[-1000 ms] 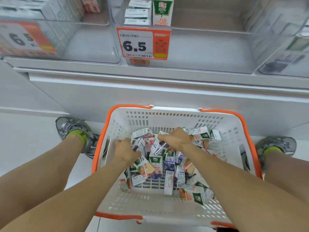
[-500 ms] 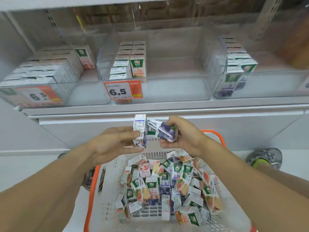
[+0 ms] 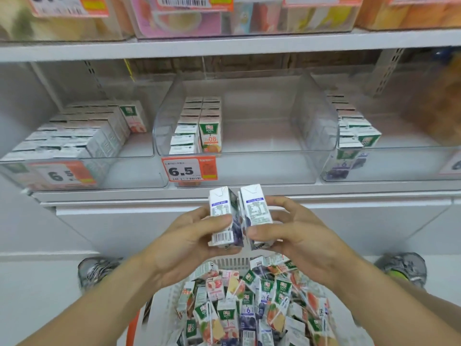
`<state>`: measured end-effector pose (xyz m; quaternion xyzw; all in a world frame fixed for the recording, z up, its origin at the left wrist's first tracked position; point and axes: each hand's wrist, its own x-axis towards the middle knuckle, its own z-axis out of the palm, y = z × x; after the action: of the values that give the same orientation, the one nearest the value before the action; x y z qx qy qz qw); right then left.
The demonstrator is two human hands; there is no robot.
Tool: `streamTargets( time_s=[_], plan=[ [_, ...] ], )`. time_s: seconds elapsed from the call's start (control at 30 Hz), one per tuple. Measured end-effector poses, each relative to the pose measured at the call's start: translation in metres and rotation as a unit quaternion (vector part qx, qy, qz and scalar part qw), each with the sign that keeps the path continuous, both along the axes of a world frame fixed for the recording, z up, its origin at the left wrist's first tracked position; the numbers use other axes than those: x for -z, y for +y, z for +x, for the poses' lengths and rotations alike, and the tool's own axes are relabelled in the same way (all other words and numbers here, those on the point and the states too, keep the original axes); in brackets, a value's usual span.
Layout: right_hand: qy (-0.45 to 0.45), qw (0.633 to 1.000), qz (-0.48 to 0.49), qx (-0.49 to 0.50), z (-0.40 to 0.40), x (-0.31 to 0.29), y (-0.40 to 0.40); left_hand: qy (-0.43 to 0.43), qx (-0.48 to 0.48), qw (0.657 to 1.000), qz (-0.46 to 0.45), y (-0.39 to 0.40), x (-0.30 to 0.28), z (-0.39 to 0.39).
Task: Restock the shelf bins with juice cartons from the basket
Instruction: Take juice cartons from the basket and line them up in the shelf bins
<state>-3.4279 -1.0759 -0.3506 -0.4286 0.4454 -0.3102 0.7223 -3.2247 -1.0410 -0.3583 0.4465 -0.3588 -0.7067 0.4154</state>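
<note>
My left hand (image 3: 189,236) grips a small white juice carton (image 3: 220,208) held upright. My right hand (image 3: 296,236) grips a second white carton (image 3: 257,208) pressed against the first. Both cartons are raised in front of the lower shelf edge, below the middle clear bin (image 3: 249,168). That bin holds two short rows of cartons (image 3: 199,126) at its left side; its right part is bare. The white basket (image 3: 174,293) with an orange rim sits on the floor below my hands, filled with several mixed juice cartons (image 3: 249,303).
A left bin (image 3: 124,166) is packed with cartons. A right bin (image 3: 399,166) holds a row of cartons at its left wall. Orange price tags (image 3: 188,169) hang on the bin fronts. An upper shelf (image 3: 224,46) carries other goods. My shoes (image 3: 401,268) flank the basket.
My hands rose out of the basket, each with a carton, and turned both cartons upright side by side. The view tilted up toward the shelf.
</note>
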Motion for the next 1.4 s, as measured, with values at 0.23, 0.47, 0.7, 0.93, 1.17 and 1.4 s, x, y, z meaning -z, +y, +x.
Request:
streamTargets(
  time_s=[0.23,0.47,0.7,0.93,1.17,1.4],
  plan=[
    [0.085,0.988,-0.112,0.064,0.015,0.004,0.003,-0.047,-0.045,0.998,-0.021,-0.007,0.001,-0.009],
    [0.106,0.983,-0.146,0.043,0.016,0.008,0.004,-0.078,-0.051,0.995,-0.035,-0.006,0.0,-0.001],
    [0.122,0.98,-0.158,-0.004,0.01,0.011,0.006,-0.099,-0.038,0.994,-0.022,-0.004,0.002,0.005],
    [0.095,0.979,-0.164,-0.067,-0.009,0.005,0.005,-0.101,-0.037,0.994,-0.014,0.002,0.004,0.002],
    [0.129,0.977,-0.165,-0.034,-0.021,0.005,0.006,-0.108,0.004,0.994,-0.036,0.005,0.004,-0.013],
    [0.094,0.971,-0.203,-0.086,-0.058,-0.031,-0.007,-0.089,0.1,0.987,-0.087,-0.004,-0.018,-0.031]
  ],
)
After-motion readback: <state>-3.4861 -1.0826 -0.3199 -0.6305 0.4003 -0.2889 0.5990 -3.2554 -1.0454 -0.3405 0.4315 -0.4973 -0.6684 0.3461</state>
